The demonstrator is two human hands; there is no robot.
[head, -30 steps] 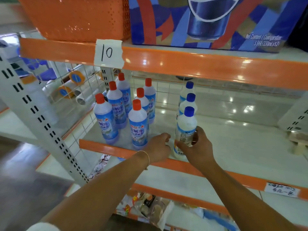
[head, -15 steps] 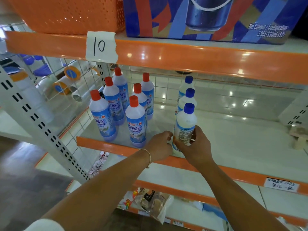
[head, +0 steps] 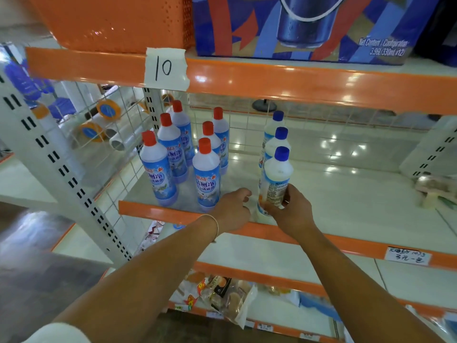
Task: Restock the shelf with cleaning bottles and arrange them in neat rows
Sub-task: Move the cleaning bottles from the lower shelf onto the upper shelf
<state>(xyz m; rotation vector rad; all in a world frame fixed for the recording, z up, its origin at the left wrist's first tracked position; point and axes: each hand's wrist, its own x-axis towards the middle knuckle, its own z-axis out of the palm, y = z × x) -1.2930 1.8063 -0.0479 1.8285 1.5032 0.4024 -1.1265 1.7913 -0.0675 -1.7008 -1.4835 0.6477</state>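
Observation:
Several red-capped cleaning bottles (head: 206, 174) stand in two rows at the left of the white shelf (head: 346, 206). To their right, three blue-capped bottles form a single row running back. My right hand (head: 290, 210) is wrapped around the front blue-capped bottle (head: 275, 179), which stands upright at the shelf's front edge. My left hand (head: 233, 209) rests just left of that bottle, fingers curled, holding nothing; whether it touches the bottle I cannot tell.
An orange shelf rail (head: 321, 85) with a paper tag "10" (head: 166, 68) runs overhead, bearing an orange basket (head: 118, 21) and a blue carton (head: 309, 26). A wire grid (head: 103, 129) closes the left side. Packaged goods (head: 222, 295) lie on a lower shelf.
The view has shifted slightly. My right hand keeps its grip on the front blue-capped bottle, and my left hand stays beside it near the shelf's front edge.

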